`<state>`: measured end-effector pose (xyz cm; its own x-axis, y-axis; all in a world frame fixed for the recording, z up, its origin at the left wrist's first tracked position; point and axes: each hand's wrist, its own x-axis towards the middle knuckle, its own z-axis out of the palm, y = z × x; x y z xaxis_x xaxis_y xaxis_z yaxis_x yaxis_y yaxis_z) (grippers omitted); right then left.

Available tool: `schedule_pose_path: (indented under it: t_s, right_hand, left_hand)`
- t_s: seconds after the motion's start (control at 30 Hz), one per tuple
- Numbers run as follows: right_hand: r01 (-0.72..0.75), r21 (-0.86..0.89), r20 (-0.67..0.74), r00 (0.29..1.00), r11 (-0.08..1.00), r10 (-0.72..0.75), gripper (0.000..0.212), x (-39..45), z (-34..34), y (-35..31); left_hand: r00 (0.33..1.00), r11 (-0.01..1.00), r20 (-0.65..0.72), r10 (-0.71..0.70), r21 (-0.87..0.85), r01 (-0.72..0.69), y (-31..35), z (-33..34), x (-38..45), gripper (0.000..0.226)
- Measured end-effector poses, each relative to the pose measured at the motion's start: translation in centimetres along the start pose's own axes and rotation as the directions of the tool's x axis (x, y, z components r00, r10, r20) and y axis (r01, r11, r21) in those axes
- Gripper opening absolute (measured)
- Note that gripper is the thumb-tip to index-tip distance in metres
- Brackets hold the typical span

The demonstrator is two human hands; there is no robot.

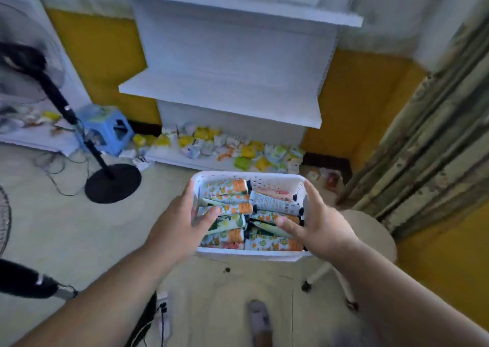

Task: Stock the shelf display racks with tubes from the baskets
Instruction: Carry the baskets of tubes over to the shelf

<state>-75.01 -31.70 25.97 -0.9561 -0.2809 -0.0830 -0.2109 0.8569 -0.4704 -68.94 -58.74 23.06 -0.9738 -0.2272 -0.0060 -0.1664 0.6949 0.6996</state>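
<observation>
The white perforated plastic basket (264, 178) of printed tubes (239, 209) is gripped by the left hand (182, 222) and the right hand (315, 227) (carrying step); setting down by the white metal shelf (219, 97) is called for.

A white perforated plastic basket (264, 178) sits in the middle, held between the two hands: the left hand (180, 222) grips its left wall, the right hand (317, 227) its right wall, both thumbs reaching inside. Printed cosmetic tubes (270, 203) lie piled in it, mostly crosswise. Behind the basket stands a white metal shelf rack (225, 92), boards one above another. Small yellow and white packets (238, 148) lie strewn on its bottom board. Left of the rack stands a blue plastic stool (111, 129); before that, a black pedestal fan stand (111, 178). A round white stool on castors (370, 230) stands just right of the basket, partly under it.
</observation>
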Motion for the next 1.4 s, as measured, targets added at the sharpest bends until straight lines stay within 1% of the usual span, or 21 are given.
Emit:
schedule_pose_path:
  t_s: [0.1,0.2,0.27,0.33,0.4,0.43,0.53,0.63,0.7,0.73,0.77,0.83,0.87,0.97,1.03,1.07,1.1,1.17,1.2,1.27,1.4]
  right_hand:
    - [0.115,-0.061,0.094,0.99,0.991,-0.109,0.111,10.4,-0.2,-2.8]
    - [0.24,-0.104,0.175,0.96,0.965,-0.22,0.113,20.0,0.3,-6.9]
    - [0.308,-0.079,0.221,0.933,0.948,-0.284,0.113,25.5,1.5,-10.1]
    - [0.39,-0.063,0.257,0.896,0.919,-0.363,0.112,31.0,3.4,-13.6]
    - [0.464,-0.054,0.263,0.861,0.884,-0.436,0.112,36.2,5.7,-17.5]
    - [0.499,-0.048,0.266,0.841,0.865,-0.471,0.112,38.7,6.9,-19.4]
    - [0.572,-0.019,0.293,0.787,0.82,-0.542,0.112,45.6,9.7,-26.0]
    - [0.634,0.061,0.282,0.73,0.771,-0.622,0.105,51.4,11.7,-32.4]
    - [0.669,0.093,0.305,0.686,0.737,-0.661,0.105,54.9,12.9,-37.1]
    - [0.678,0.102,0.326,0.668,0.728,-0.669,0.104,56.5,13.7,-39.3]
    - [0.709,0.139,0.323,0.628,0.692,-0.708,0.099,58.1,14.9,-41.4]
    - [0.752,0.199,0.335,0.551,0.628,-0.765,0.085,61.1,17.1,-46.1]
    - [0.773,0.206,0.351,0.515,0.601,-0.782,0.083,62.8,18.6,-48.6]
    - [0.839,0.253,0.391,0.367,0.482,-0.844,0.091,67.2,23.1,-56.3]
    - [0.863,0.289,0.437,0.266,0.414,-0.859,0.091,69.9,25.9,-62.0]
    - [0.867,0.306,0.46,0.226,0.393,-0.859,0.092,70.8,27.2,-64.8]
    - [0.875,0.327,0.465,0.179,0.356,-0.867,0.097,71.6,28.4,-67.5]
    - [0.894,0.341,0.486,0.096,0.289,-0.869,0.105,72.4,30.5,-73.4]
    - [0.902,0.347,0.495,0.057,0.257,-0.867,0.106,72.3,31.4,-76.2]
    - [0.9,0.397,0.501,-0.046,0.182,-0.865,0.106,71.8,33.8,-81.7]
    - [0.895,0.443,0.512,-0.209,0.048,-0.833,0.104,68.8,39.4,-92.2]
  left_hand:
    - [0.986,0.992,-0.112,-0.122,-0.042,0.117,-1.8,-1.8,5.7,0.089]
    - [0.96,0.981,-0.204,-0.19,-0.074,0.179,-4.9,-4.5,11.2,0.09]
    - [0.938,0.966,-0.24,-0.248,-0.13,0.222,-7.1,-6.5,14.2,0.087]
    - [0.903,0.956,-0.313,-0.294,-0.119,0.27,-9.7,-8.5,17.3,0.082]
    - [0.853,0.933,-0.38,-0.358,-0.102,0.346,-12.6,-10.7,20.5,0.084]
    - [0.839,0.926,-0.395,-0.374,-0.108,0.362,-14.1,-12.0,22.1,0.083]
    - [0.816,0.923,-0.433,-0.383,-0.143,0.358,-18.1,-16.6,26.8,0.076]
    - [0.774,0.901,-0.466,-0.429,-0.167,0.4,-20.8,-21.7,30.5,0.064]
    - [0.735,0.878,-0.49,-0.469,-0.166,0.449,-23.2,-25.1,32.7,0.068]
    - [0.714,0.863,-0.498,-0.492,-0.171,0.475,-24.6,-26.5,33.7,0.075]
    - [0.686,0.846,-0.512,-0.517,-0.181,0.502,-26.1,-27.8,34.5,0.082]
    - [0.62,0.81,-0.553,-0.557,-0.196,0.553,-29.2,-30.1,35.9,0.091]
    - [0.579,0.786,-0.569,-0.583,-0.215,0.58,-30.5,-31.2,36.6,0.094]
    - [0.439,0.726,-0.638,-0.632,-0.291,0.623,-35.3,-34.1,38.3,0.095]
    - [0.333,0.667,-0.67,-0.664,-0.328,0.669,-37.8,-36.6,39.3,0.095]
    - [0.281,0.626,-0.668,-0.69,-0.354,0.695,-38.5,-38.0,39.7,0.094]
    - [0.233,0.605,-0.682,-0.694,-0.375,0.702,-39.6,-39.3,39.9,0.093]
    - [0.129,0.551,-0.706,-0.697,-0.411,0.726,-41.3,-42.4,39.9,0.09]
    - [0.081,0.519,-0.702,-0.707,-0.438,0.734,-41.9,-43.9,39.6,0.091]
    - [-0.019,0.477,-0.693,-0.721,-0.515,0.712,-43.9,-46.3,38.7,0.093]
    - [-0.185,0.422,-0.695,-0.695,-0.602,0.677,-48.2,-51.0,35.8,0.069]
